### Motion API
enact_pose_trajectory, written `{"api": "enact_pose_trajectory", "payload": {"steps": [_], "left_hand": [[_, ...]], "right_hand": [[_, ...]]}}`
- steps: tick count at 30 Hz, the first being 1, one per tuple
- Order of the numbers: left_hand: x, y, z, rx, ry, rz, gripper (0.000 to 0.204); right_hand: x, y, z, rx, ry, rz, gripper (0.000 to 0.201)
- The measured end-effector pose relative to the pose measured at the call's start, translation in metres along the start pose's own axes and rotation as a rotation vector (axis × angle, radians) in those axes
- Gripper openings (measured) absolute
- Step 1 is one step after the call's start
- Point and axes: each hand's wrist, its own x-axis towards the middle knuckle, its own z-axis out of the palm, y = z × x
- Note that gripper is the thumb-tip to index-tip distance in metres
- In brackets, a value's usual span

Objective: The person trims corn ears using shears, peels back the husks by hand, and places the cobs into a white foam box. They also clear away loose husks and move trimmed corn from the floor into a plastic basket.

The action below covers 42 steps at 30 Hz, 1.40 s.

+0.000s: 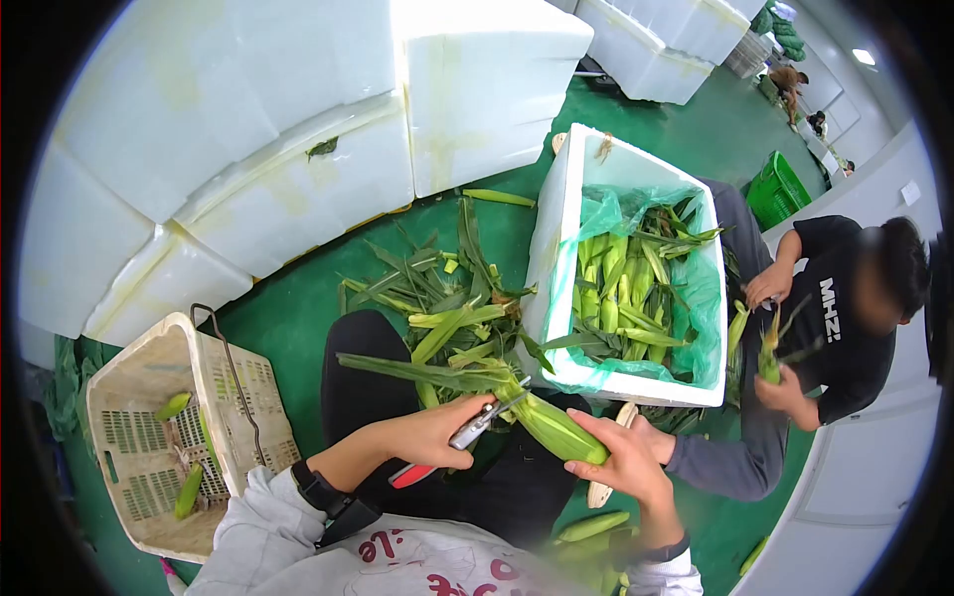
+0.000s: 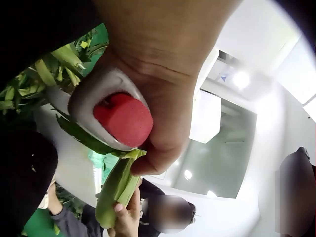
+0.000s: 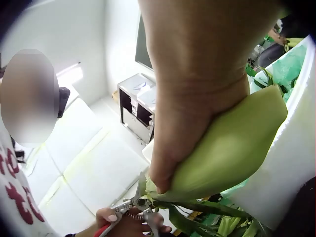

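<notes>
Centrally, below the middle of the head view: one corn ear point(image 1: 556, 429), in green husk, tilted, its leafy end to the left. Right hand point(image 1: 631, 465): thumb and fingers gripping the ear's right part. Left hand point(image 1: 432, 432): curled round the red-handled shears point(image 1: 475, 425), blades at the ear's leafy end. In the left wrist view, a handle and the hand hide part of the shears. Item, just above the ear: white foam box point(image 1: 636, 385), lined with green film, holding more ears and leaves. Item, left of the box: husk pile point(image 1: 437, 283), partly behind a dark-clad knee point(image 1: 366, 343). Lower left: pale crate point(image 1: 149, 531), wire handle, a few ears inside. Upper left: stacked white boxes point(image 1: 298, 99). Right: second person point(image 1: 845, 318) in black shirt, one hand on a partly husked ear. Upper right: green basket point(image 1: 778, 191).
</notes>
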Motion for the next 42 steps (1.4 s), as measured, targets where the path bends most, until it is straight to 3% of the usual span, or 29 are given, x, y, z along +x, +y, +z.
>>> {"api": "enact_pose_trajectory", "payload": {"steps": [1, 3, 4, 7, 8, 11, 12, 13, 15, 18, 21, 22, 23, 24, 25, 27, 29, 32, 33, 37, 39, 41, 42], "left_hand": [[-0.001, -0.001, 0.001, 0.011, 0.037, 0.019, 0.073], [-0.001, 0.007, -0.001, -0.030, 0.022, -0.099, 0.065], [-0.002, 0.011, -0.002, -0.053, 0.016, -0.159, 0.062], [0.000, -0.006, -0.004, 0.250, 0.219, -0.336, 0.056], [0.000, -0.009, -0.007, 0.293, 0.249, -0.432, 0.058], [-0.011, -0.021, 0.012, -0.078, 0.257, -0.212, 0.062], [-0.013, -0.004, 0.017, -0.095, 0.213, -0.100, 0.068], [-0.013, 0.005, 0.024, -0.171, 0.121, -0.094, 0.073], [-0.009, 0.001, 0.053, -0.258, 0.090, -0.038, 0.080], [0.009, -0.012, 0.075, -0.274, 0.158, -0.022, 0.089], [0.037, -0.011, 0.072, -0.112, 0.531, 0.166, 0.076], [0.041, -0.005, 0.063, -0.145, 0.553, 0.076, 0.067], [0.046, 0.001, 0.054, -0.180, 0.573, -0.011, 0.059], [0.051, 0.000, 0.050, -0.244, 0.711, 0.000, 0.042], [0.051, -0.002, 0.041, -0.178, 0.778, 0.021, 0.041], [0.045, -0.001, 0.026, -0.259, 0.734, 0.006, 0.045], [0.027, -0.008, 0.022, -0.367, 0.482, -0.023, 0.063], [0.006, -0.010, 0.037, -0.288, 0.165, -0.009, 0.083], [0.006, -0.015, 0.046, -0.197, 0.151, 0.075, 0.088], [0.028, -0.006, 0.046, -0.323, 0.282, 0.071, 0.087], [0.042, -0.001, 0.030, -0.282, 0.419, 0.157, 0.080], [0.046, 0.009, 0.016, -0.080, 0.471, 0.008, 0.045], [0.049, 0.007, 0.013, -0.088, 0.576, -0.051, 0.040]], "right_hand": [[0.002, -0.004, -0.004, -0.036, -0.010, 0.006, 0.069], [0.005, -0.011, -0.009, -0.109, -0.030, 0.016, 0.068], [0.007, -0.002, -0.005, -0.070, 0.044, -0.075, 0.066], [0.013, 0.021, 0.015, 0.158, 0.169, -0.148, 0.065], [0.010, 0.025, 0.013, 0.181, 0.110, -0.093, 0.062], [0.007, 0.033, 0.038, 1.053, 0.141, 0.220, 0.061], [0.012, 0.030, 0.046, 1.175, 0.204, 0.206, 0.060], [0.015, 0.022, 0.050, 1.210, 0.260, 0.265, 0.059], [0.025, 0.027, 0.069, 1.040, 0.407, 0.227, 0.057], [0.029, 0.012, 0.075, 0.624, 0.477, 0.077, 0.064], [0.029, -0.008, 0.077, 0.310, 0.460, 0.053, 0.067], [0.027, -0.015, 0.075, 0.213, 0.452, 0.064, 0.068], [0.025, -0.012, 0.078, 0.287, 0.435, 0.039, 0.069], [0.025, -0.007, 0.081, 0.358, 0.420, 0.012, 0.071], [0.024, -0.005, 0.082, 0.429, 0.407, -0.015, 0.072], [0.021, -0.008, 0.086, 0.898, 0.382, 0.053, 0.068], [0.023, -0.010, 0.082, 1.405, 0.341, 0.135, 0.064], [0.029, 0.006, 0.087, 1.597, 0.288, 0.166, 0.057], [0.031, 0.006, 0.088, 1.673, 0.253, 0.175, 0.056], [0.037, 0.004, 0.097, 0.933, 0.385, 0.091, 0.051], [0.029, 0.000, 0.091, 0.801, 0.352, 0.120, 0.051], [0.024, 0.003, 0.088, 0.820, 0.374, 0.120, 0.053], [0.020, -0.002, 0.077, 0.669, 0.338, 0.110, 0.056]]}}
